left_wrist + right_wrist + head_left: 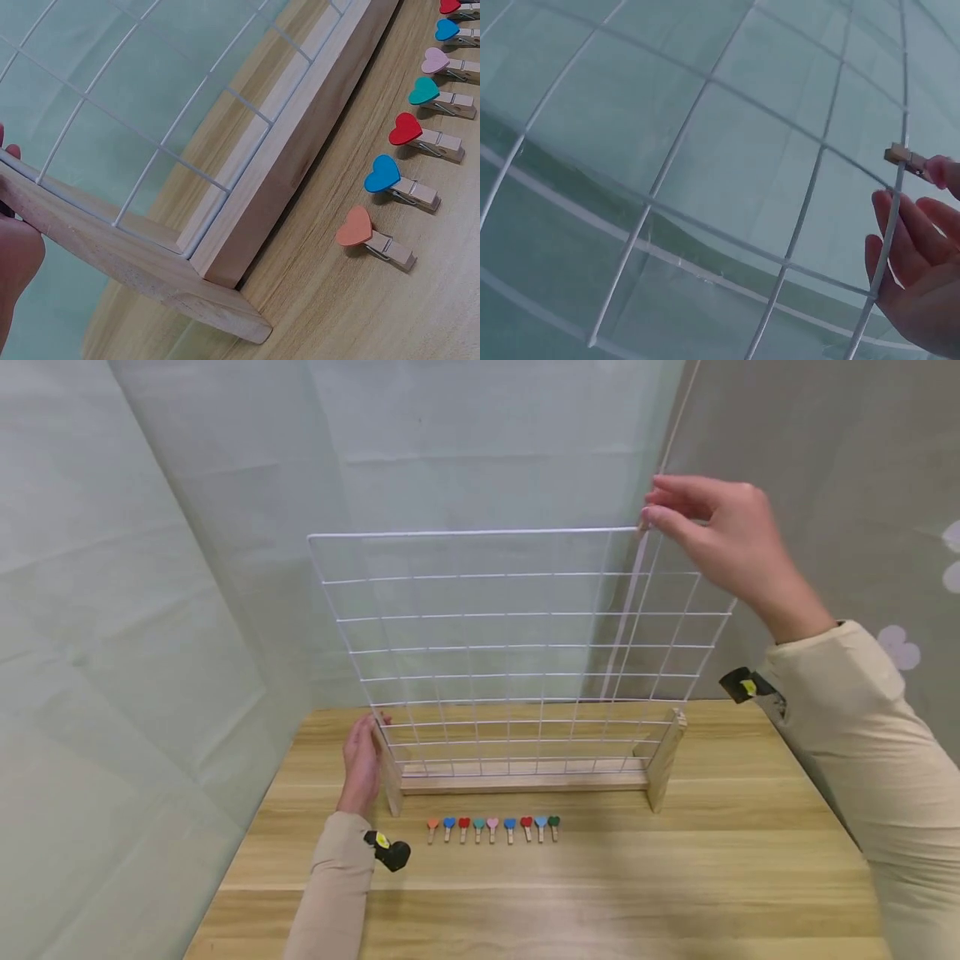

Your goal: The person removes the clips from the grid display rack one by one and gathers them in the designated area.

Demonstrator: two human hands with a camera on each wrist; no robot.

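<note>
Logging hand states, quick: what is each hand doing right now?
Left hand: open, fingers flat against the stand's wooden foot.
Right hand: pinching a small clothespin onto the wire grid.

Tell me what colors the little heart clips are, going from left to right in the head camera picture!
Orange heart clip → blue heart clip → red heart clip → teal heart clip → pink heart clip → second blue heart clip → second red heart clip → third blue heart clip → dark green heart clip.

Both arms wear long, cream-beige sleeves [847,710] reaching the wrists. Each wrist carries a small black camera [392,852] with a yellow mark; the right one [744,685] sits beside the cuff. The hands are bare.
</note>
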